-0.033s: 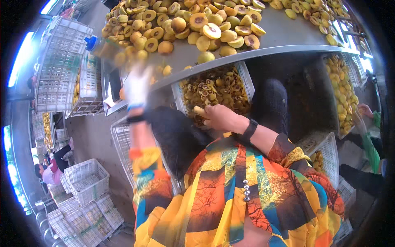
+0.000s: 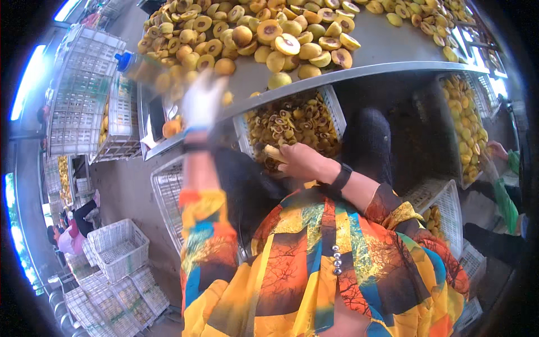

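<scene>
Halved fruit (image 2: pixel 287 44) lies heaped on the metal table (image 2: pixel 387 50). The gloved left hand (image 2: pixel 204 103) is blurred at the table's near edge — its grasp I cannot tell; below the table, the right hand (image 2: pixel 307 161) grips a pale handle (image 2: pixel 273 153) by a crate (image 2: pixel 336 108), probably placed to catch pieces.

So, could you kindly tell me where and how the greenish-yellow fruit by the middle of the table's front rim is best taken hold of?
Probably across opposite rounded sides of the greenish-yellow fruit, coming from its near left: bare tabletop shows there, while other fruit pieces lie close behind.
</scene>
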A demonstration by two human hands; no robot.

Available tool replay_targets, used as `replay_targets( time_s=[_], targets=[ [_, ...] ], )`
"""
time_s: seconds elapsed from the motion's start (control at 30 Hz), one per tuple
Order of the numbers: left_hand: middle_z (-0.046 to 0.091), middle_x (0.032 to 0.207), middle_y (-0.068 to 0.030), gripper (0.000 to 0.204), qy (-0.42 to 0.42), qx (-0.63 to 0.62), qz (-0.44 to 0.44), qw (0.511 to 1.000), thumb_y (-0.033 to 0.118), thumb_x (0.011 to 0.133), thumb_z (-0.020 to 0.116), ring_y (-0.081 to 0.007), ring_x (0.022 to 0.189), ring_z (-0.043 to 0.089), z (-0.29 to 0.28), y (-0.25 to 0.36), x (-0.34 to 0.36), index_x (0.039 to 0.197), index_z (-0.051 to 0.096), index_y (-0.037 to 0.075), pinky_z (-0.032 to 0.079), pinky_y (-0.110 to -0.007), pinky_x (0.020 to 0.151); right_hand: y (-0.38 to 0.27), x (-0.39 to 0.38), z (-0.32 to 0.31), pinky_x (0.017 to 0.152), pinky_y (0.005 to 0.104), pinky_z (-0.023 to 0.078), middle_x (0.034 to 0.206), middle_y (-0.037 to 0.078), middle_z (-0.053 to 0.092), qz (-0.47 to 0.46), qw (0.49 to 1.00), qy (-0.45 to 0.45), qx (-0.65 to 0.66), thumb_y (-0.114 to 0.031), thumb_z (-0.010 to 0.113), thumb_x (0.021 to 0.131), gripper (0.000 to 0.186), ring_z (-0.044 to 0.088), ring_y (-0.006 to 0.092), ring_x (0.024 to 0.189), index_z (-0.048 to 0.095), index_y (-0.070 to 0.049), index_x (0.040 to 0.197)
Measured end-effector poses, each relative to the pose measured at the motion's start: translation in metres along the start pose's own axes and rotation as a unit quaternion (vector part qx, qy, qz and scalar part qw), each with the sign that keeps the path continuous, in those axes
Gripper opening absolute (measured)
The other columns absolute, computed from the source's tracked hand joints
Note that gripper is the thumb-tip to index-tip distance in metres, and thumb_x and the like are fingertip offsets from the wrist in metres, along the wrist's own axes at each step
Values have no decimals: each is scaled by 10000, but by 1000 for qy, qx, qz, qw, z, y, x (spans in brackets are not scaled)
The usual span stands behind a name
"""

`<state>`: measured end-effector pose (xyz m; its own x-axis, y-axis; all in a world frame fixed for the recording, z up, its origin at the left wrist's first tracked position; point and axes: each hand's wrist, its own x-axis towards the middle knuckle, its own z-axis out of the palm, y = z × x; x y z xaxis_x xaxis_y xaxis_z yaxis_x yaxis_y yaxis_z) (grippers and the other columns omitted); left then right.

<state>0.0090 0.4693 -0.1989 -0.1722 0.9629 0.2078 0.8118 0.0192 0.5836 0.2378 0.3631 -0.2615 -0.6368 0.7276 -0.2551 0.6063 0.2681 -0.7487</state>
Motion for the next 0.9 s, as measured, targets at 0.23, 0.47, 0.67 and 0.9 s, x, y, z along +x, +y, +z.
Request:
replay_targets(
  time_s=[0.23,0.47,0.67,0.9],
  targets=[
    [563,1134,-194,569,-177,135,-61,973,312,676,627,-321,1060,530,139,65,68,1172,522,55,413,-363,919,22,-22,-8,582,459,456,658,246,572,-7,995,96,21,-234,650,728,308,569,421,648,515,35,792],
    [591,971,-102,446,-197,-501,-182,823,55,752,615,-182,833,587,72,58,21,1166,474,-29,497,-293,669,16,-19,-36,550,461,447,652,255,556,29,963,242,119,-187,633,764,274,567,436,658,442,7,790],
    [595,957,-80,288,-156,-597,-212,758,200,865,448,-156,772,606,26,55,-63,1091,508,32,473,-242,557,-21,8,-48,583,469,432,687,260,557,13,965,244,101,-185,613,779,259,549,450,712,453,2,862],
    [587,921,-102,450,-22,-596,-223,771,454,907,440,-209,816,591,56,45,-88,1076,487,40,496,-330,729,-27,9,-25,598,486,428,691,285,553,17,976,199,83,-139,562,808,247,544,465,715,418,35,908]
  ],
)
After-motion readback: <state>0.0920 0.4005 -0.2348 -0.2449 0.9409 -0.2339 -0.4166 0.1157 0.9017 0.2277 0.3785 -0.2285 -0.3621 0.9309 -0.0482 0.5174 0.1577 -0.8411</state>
